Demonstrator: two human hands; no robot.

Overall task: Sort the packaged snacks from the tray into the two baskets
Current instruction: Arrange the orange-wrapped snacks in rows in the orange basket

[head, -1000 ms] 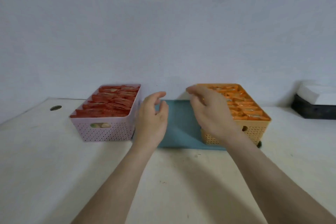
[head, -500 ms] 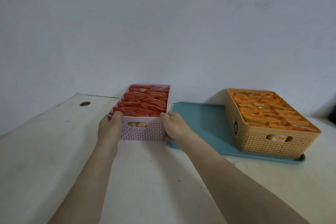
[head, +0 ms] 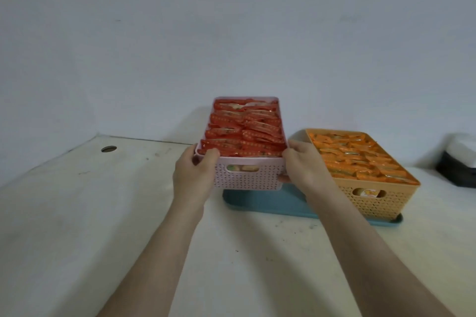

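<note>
Head view: on the far left of the pale desk (head: 103,213) a round hole (head: 109,148) sits near the back edge. Both forearms reach forward from the lower edge. The left hand (head: 194,172) has its grip clenched on the near left corner of the pink basket (head: 247,177), thumb hooked over the rim and fingers wrapped round the side wall, out of sight. The basket is packed to the rim with red snack packets (head: 244,128) standing on edge in rows; their printing is too small to read. The right hand (head: 306,167) grasps the near right corner in the same way, thumb along the rim. The basket thus sits squarely between the two hands, over the left part of the teal tray (head: 257,201); whether its base touches the tray cannot be told. Just to the right, the orange basket (head: 373,198) stands on the tray, full of orange snack packets (head: 360,157); a yellow-printed wrapper shows through its handle slot, unreadable. A black and white object (head: 458,162) lies at the far right.
</note>
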